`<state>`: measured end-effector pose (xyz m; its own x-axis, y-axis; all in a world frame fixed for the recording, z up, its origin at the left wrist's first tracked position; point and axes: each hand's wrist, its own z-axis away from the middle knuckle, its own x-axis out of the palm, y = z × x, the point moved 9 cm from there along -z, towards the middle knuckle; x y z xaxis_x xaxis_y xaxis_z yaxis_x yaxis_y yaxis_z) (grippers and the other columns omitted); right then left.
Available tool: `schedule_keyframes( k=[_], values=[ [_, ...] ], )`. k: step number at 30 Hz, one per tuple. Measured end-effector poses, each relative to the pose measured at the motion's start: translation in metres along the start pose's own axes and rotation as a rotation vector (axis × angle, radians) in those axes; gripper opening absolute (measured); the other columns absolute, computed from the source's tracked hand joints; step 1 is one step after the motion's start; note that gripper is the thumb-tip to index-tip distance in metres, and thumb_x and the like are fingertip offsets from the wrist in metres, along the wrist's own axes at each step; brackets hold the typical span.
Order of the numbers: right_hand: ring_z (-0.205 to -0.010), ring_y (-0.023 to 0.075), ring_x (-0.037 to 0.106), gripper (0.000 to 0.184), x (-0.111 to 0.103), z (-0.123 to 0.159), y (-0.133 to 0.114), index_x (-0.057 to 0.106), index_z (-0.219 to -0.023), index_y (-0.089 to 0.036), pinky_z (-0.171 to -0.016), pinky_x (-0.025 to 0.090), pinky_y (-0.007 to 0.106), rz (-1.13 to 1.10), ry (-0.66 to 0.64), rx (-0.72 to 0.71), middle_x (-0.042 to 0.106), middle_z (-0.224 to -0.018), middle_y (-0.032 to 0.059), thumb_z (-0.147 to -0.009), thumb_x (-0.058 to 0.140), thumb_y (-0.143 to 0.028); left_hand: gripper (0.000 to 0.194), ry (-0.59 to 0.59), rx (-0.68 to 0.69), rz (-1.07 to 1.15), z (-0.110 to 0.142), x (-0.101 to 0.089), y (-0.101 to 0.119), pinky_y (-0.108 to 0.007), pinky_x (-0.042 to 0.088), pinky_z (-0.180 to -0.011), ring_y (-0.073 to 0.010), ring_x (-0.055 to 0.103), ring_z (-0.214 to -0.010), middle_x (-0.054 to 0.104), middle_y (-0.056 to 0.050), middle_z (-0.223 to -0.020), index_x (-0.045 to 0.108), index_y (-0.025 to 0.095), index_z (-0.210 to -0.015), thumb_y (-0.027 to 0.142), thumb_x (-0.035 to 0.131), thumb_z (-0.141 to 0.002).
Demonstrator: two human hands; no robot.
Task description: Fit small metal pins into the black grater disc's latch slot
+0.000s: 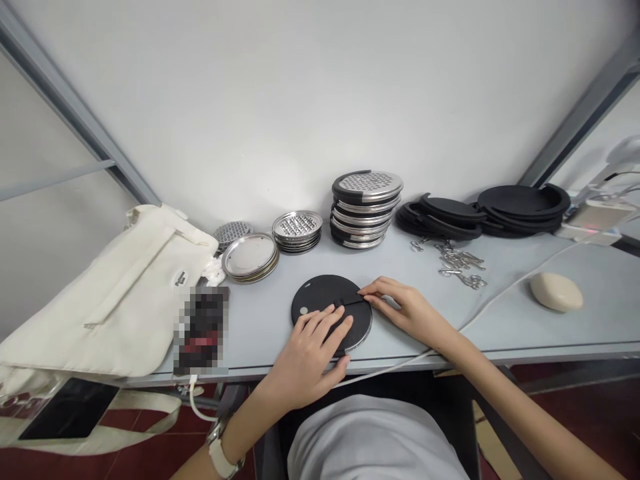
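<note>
My left hand [313, 350] lies open, fingers spread on one round, smooth black disc [313, 293] near the grey table's [270, 320] front edge. My right hand's [407, 308] fingertips nearly meet at its narrow strip [351, 301]; I can't tell if they pinch it. Behind, I count three low metal stacks [297, 227], one tall metal-and-black stack [367, 187], two matte black piles [520, 203].

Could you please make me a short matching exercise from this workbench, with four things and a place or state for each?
1. Cream bag
2. Left hand
3. Rounded cream object
4. Tallest stack

A. Right of the metal clips
B. Topped by a perforated silver plate
C. Far left
D. Resting on the black disc

Pairs: 1-C, 2-D, 3-A, 4-B
</note>
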<state>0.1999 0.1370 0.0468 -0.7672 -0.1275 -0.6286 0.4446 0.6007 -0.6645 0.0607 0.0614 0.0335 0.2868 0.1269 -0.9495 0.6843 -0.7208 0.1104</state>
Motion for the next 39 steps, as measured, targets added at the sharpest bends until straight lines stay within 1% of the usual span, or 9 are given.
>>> schedule_keyframes(
  k=[4, 9, 11, 15, 19, 23, 29, 34, 39],
  values=[
    [-0.093, 0.0205, 0.064, 0.023, 0.000, 0.001, 0.002, 0.066, -0.108, -0.023, -0.084, 0.050, 0.033, -0.008, 0.019, 0.002, 0.067, -0.099, 0.0069, -0.097, 0.045, -0.022, 0.054, 0.005, 0.002, 0.000, 0.000, -0.001, 0.000, -0.044, 0.029, -0.110, -0.0245, 0.030, -0.139, 0.038, -0.011, -0.149, 0.037, 0.014, -0.145, 0.028, 0.047, -0.094],
    [-0.093, 0.0201, 0.064, 0.030, -0.002, 0.002, 0.007, 0.057, -0.124, -0.024, -0.086, 0.050, 0.035, -0.016, 0.080, 0.011, 0.063, -0.104, 0.0076, -0.097, 0.044, -0.021, 0.053, 0.012, 0.007, -0.001, -0.001, -0.002, 0.001, -0.046, 0.031, -0.110, -0.0258, 0.032, -0.138, 0.039, -0.012, -0.149, 0.038, 0.014, -0.144, 0.028, 0.047, -0.094],
    [-0.094, 0.0203, 0.063, 0.025, -0.005, 0.003, 0.008, 0.058, -0.118, -0.023, -0.087, 0.049, 0.036, -0.014, 0.107, 0.014, 0.060, -0.105, 0.0082, -0.097, 0.045, -0.021, 0.053, 0.016, 0.009, 0.001, -0.001, -0.002, 0.001, -0.046, 0.032, -0.109, -0.0262, 0.032, -0.138, 0.039, -0.013, -0.148, 0.038, 0.014, -0.144, 0.028, 0.047, -0.093],
    [-0.097, 0.0216, 0.059, 0.016, -0.007, 0.002, 0.005, 0.061, -0.097, -0.022, -0.089, 0.047, 0.037, 0.005, 0.115, 0.000, 0.058, -0.101, 0.0079, -0.097, 0.046, -0.021, 0.053, 0.027, 0.013, 0.002, 0.000, -0.002, 0.001, -0.046, 0.033, -0.109, -0.0261, 0.033, -0.138, 0.040, -0.013, -0.148, 0.038, 0.014, -0.144, 0.028, 0.047, -0.094],
    [-0.095, 0.0220, 0.058, 0.014, -0.007, 0.001, 0.000, 0.061, -0.097, -0.022, -0.088, 0.046, 0.038, 0.037, 0.095, 0.005, 0.059, -0.098, 0.0072, -0.097, 0.046, -0.022, 0.053, 0.021, 0.017, 0.001, 0.000, -0.001, 0.001, -0.046, 0.033, -0.109, -0.0259, 0.032, -0.138, 0.040, -0.012, -0.148, 0.038, 0.014, -0.144, 0.028, 0.047, -0.093],
    [-0.093, 0.0247, 0.057, 0.014, -0.009, 0.003, 0.001, 0.063, -0.093, -0.023, -0.090, 0.041, 0.044, 0.176, 0.105, 0.049, 0.063, -0.095, 0.0063, -0.096, 0.049, -0.022, 0.054, 0.020, 0.007, 0.008, 0.000, -0.001, 0.001, -0.046, 0.032, -0.109, -0.0256, 0.032, -0.138, 0.040, -0.011, -0.148, 0.038, 0.015, -0.144, 0.026, 0.048, -0.093],
    [-0.082, 0.0187, 0.059, 0.019, -0.009, 0.006, 0.005, 0.062, -0.104, -0.022, -0.075, 0.048, 0.032, 0.045, 0.127, 0.068, 0.063, -0.095, 0.0064, -0.097, 0.044, -0.018, 0.052, 0.016, 0.016, 0.013, -0.001, -0.002, 0.002, -0.045, 0.032, -0.108, -0.0260, 0.033, -0.138, 0.041, -0.012, -0.147, 0.039, 0.013, -0.143, 0.025, 0.048, -0.093],
    [-0.077, 0.0184, 0.058, 0.011, -0.011, 0.006, 0.009, 0.059, -0.096, -0.021, -0.073, 0.046, 0.031, 0.030, 0.158, 0.090, 0.062, -0.087, 0.0048, -0.096, 0.047, -0.023, 0.052, 0.019, 0.015, 0.011, -0.001, -0.003, 0.001, -0.045, 0.032, -0.109, -0.0263, 0.033, -0.138, 0.042, -0.012, -0.147, 0.040, 0.014, -0.144, 0.025, 0.047, -0.094],
    [-0.067, 0.0159, 0.054, 0.014, -0.011, 0.008, 0.015, 0.049, -0.092, -0.023, -0.067, 0.044, 0.028, -0.012, 0.149, 0.148, 0.057, -0.079, 0.0010, -0.100, 0.038, -0.028, 0.053, 0.015, 0.009, 0.012, -0.001, -0.002, 0.001, -0.045, 0.031, -0.109, -0.0265, 0.032, -0.138, 0.040, -0.012, -0.148, 0.039, 0.014, -0.144, 0.026, 0.048, -0.093]
  ],
)
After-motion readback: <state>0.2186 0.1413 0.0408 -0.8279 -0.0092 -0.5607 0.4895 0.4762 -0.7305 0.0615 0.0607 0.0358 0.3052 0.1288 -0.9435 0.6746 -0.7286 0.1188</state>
